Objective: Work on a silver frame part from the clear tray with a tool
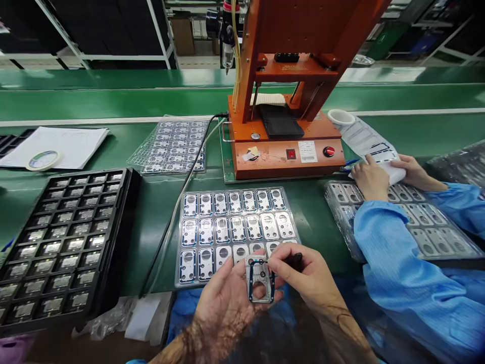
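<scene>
My left hand [231,296] is palm up and holds a small silver metal plate [259,275] with a large round hole. A thin dark adhesive frame [272,285] lies along the plate's edge, partly off its right side. My right hand [308,273] pinches a slim black tool [294,261], its tip at the plate's upper right; its exact kind I cannot make out. Just beyond my hands lies a clear plastic tray [237,217] with rows of similar plates. Many of those plates carry blue-and-black frames; some in the nearest row look bare.
An orange press [286,156] stands behind the tray. At left is a black compartment tray [131,202] of metal parts; cables [182,197] run beside it. Stacked clear sheets [176,144] and a tape roll [43,160] lie farther back. A co-worker's blue sleeves [397,258] reach over another tray at right.
</scene>
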A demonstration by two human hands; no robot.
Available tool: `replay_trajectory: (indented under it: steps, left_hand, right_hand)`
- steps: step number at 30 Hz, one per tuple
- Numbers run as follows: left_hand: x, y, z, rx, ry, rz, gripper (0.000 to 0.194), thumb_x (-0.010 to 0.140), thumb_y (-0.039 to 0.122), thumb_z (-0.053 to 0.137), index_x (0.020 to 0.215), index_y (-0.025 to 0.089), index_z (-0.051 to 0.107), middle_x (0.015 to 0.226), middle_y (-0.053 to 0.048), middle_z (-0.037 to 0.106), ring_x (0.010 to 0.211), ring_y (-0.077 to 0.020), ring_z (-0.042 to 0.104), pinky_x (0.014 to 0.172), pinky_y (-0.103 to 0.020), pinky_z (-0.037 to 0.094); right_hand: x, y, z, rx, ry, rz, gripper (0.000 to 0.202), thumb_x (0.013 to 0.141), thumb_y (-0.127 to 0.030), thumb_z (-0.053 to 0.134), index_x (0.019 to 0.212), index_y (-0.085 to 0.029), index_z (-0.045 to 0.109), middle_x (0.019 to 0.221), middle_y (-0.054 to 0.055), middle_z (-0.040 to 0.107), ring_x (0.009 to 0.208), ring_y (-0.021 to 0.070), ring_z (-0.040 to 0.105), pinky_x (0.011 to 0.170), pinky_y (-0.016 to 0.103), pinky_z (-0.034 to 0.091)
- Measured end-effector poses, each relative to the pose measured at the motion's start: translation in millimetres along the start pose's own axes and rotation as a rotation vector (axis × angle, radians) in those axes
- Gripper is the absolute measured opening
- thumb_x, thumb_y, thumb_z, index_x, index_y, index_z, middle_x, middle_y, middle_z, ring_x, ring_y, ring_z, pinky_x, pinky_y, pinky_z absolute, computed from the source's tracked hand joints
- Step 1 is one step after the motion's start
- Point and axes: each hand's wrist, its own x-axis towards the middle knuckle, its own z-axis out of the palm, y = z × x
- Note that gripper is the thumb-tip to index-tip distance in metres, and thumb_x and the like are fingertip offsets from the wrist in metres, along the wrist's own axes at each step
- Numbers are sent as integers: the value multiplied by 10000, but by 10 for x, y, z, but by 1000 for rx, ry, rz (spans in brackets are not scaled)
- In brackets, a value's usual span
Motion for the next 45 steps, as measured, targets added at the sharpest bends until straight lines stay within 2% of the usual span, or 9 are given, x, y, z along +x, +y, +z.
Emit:
replay_trajectory:
  steps: [5,10,16,22,26,31,38,42,45]
  left_hand:
    - [-2,33,98,67,119,-52,694,818,650,1222,1371,280,1026,1400,-91,927,1064,-170,833,1262,-412,735]
    - [-48,112,201,89,135,-57,686,844,655,1205,1385,274,1022,1421,-96,927,1100,-169,836,1299,-408,709]
    - [16,-25,-92,45,-44,0,600,1044,723,1019,1470,301,999,1377,-112,943,1096,-184,883,1137,-298,732]
    - [31,-114,-267,19,-31,19,698,1098,741,933,1562,220,955,1535,-190,885,1069,-186,850,1298,-436,693]
    - [27,-75,-184,34,-24,18,638,1088,729,954,1507,248,981,1612,-177,875,1256,-251,875,1303,-447,687]
    - [-23,30,-15,71,-80,-7,603,1122,656,960,1561,244,954,1480,-114,934,1199,-200,881,1189,-305,697]
    - [-49,56,-41,123,31,-38,674,1011,699,1063,1529,278,973,1365,-94,939,1183,-212,854,1209,-322,672]
    - [-36,45,-26,136,-46,-41,648,1044,721,1025,1545,313,967,1476,-93,914,1221,-204,831,1266,-331,643]
    - [-49,32,26,143,-47,-21,639,1050,736,1010,1529,314,977,1225,-80,904,1149,-220,831,1136,-307,667]
  right_hand:
    - [-6,-30,6,9,-26,-19,403,669,-478,1237,724,-231,923,689,26,757,561,120,676,548,160,573]
    - [13,-3,-25,-11,-22,-21,392,719,-465,1229,757,-215,930,712,29,773,591,114,686,572,145,567]
    - [7,11,-21,3,-18,-3,430,683,-489,1247,758,-205,933,714,35,765,593,111,653,560,153,587]
    - [-11,16,-33,27,-32,-3,417,683,-427,1247,742,-193,907,708,19,744,600,100,643,559,134,572]
    - [-2,38,-53,21,-45,-23,388,717,-428,1228,756,-199,917,716,28,769,602,106,681,576,131,576]
    - [-4,-72,21,14,-27,-4,407,641,-439,1242,710,-210,913,673,30,758,554,122,676,543,164,583]
    - [-168,-404,265,37,143,79,516,532,-491,1274,661,-204,865,623,0,693,549,89,635,529,133,527]
    - [-100,-268,162,48,75,61,479,560,-463,1269,668,-214,874,657,6,708,559,111,613,505,180,587]
    - [-18,-93,30,57,-36,20,422,623,-436,1252,699,-216,900,639,8,702,531,122,615,483,199,599]
